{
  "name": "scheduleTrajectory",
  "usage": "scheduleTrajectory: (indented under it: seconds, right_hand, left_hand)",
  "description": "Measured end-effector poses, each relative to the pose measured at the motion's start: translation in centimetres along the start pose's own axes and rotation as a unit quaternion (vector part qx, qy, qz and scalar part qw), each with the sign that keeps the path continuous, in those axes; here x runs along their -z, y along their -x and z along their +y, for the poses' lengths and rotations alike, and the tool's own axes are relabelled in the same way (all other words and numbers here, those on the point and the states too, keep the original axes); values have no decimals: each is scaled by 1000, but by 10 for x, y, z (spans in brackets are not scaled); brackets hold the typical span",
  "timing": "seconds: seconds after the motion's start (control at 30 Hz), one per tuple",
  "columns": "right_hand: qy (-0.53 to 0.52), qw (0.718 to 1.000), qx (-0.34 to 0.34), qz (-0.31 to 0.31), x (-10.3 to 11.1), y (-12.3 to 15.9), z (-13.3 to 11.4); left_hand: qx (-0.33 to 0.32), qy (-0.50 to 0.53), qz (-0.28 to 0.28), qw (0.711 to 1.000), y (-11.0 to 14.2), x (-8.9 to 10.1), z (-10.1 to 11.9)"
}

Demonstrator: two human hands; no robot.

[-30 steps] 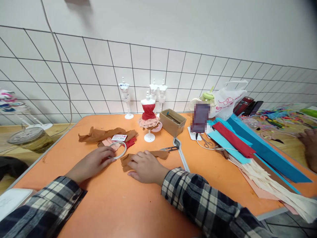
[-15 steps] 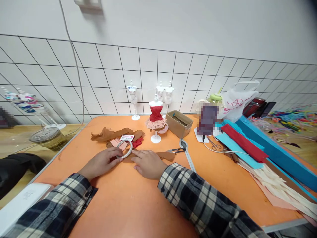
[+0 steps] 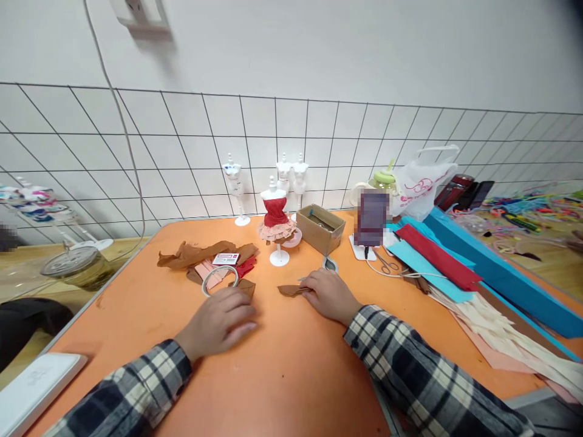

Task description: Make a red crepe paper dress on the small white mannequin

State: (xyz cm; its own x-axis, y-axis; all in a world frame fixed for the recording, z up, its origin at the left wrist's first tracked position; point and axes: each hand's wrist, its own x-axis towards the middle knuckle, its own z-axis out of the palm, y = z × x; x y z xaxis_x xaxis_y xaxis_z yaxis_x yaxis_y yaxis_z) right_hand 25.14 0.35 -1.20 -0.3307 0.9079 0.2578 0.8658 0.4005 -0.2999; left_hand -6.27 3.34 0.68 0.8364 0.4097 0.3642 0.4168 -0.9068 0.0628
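My left hand is low over the orange table, fingers stretched out and holding nothing. Just beyond its fingers a pale ring lies by a small brown cloth piece. Farther right, my right hand has its fingers bent and pressed together over the end of a brown cloth strip. It also covers the thread snips, whose blade tip barely shows, so what it grips is hidden. Behind the hands stands a white mini dress form in a red top and ruffled pink skirt.
Brown cloth lies at left with pink and red scraps and a small labelled packet. A cardboard box, phone, scissors and coloured cloth strips are to the right. A white box sits front left.
My left hand has let go of the ring and drawn back toward me. My right hand has slid right, off the nearer brown cloth and onto the snips and strip. The view has shifted slightly.
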Motion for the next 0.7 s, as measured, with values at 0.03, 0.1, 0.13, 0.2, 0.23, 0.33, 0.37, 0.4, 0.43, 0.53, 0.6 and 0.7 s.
scheduleTrajectory:
  seconds: [0.03,0.1,0.13,0.2,0.23,0.33,0.37,0.4,0.43,0.53,0.6,0.7]
  right_hand:
    - [-13,1000,-2,-2,-1,-1,-1]
    - [-49,999,-6,3,-4,-3,-3]
    - [-66,998,-8,5,-5,-3,-4]
    - [-83,996,-13,5,-7,-3,-5]
    - [-85,996,-14,6,-7,-3,-5]
    - [-90,996,-8,9,-6,-3,-5]
    - [-91,996,-1,10,-4,-2,-6]
    - [-91,996,6,12,-3,-2,-6]
    - [-90,996,10,16,-2,-1,-6]
    - [-91,995,10,38,-1,1,-4]
    - [-114,991,18,62,-4,1,-3]
    - [-164,979,56,111,-16,-9,-8]
  left_hand:
    - [-9,6,-13,1000,-7,-6,8]
    - [-1,23,-18,1000,-23,-16,21]
    - [26,34,-9,999,-31,-20,25]
    - [114,65,26,991,-47,-29,30]
    - [161,82,45,983,-54,-33,31]
    - [227,109,64,966,-67,-40,28]
    - [226,106,62,966,-67,-38,26]
    - [217,97,60,969,-63,-34,21]
    - [213,84,63,971,-56,-28,15]
    - [179,19,30,983,-20,0,-16]
    - [185,-24,34,982,11,17,-42]
    - [186,-20,-9,982,45,27,-72]
